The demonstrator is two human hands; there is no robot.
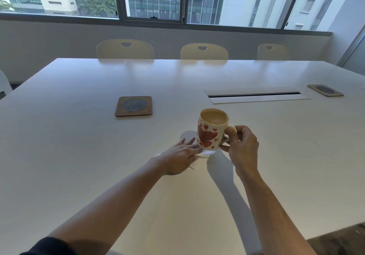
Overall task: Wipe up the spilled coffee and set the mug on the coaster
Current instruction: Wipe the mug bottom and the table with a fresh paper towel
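One mug (212, 129) is in view, held clear of the white table (79, 146) by the right hand (240, 147), whose fingers and thumb curl round the handle. The mug is cream, glossy, cylindrical, printed with red hearts, and holds pale brown coffee close to the rim. Just left of the mug and below it, the left hand (180, 155) lies flat with fingers straight, pressing a thin white tissue (204, 153) against the tabletop; only the tissue's edge shows. No spilled liquid can be made out around it. Left of the mug and farther back sits a square wooden coaster (134, 106) with rounded corners and a round woven insert, nothing on it. A second coaster (325, 90) lies well right of the mug, beyond a long cable slot (254, 94).
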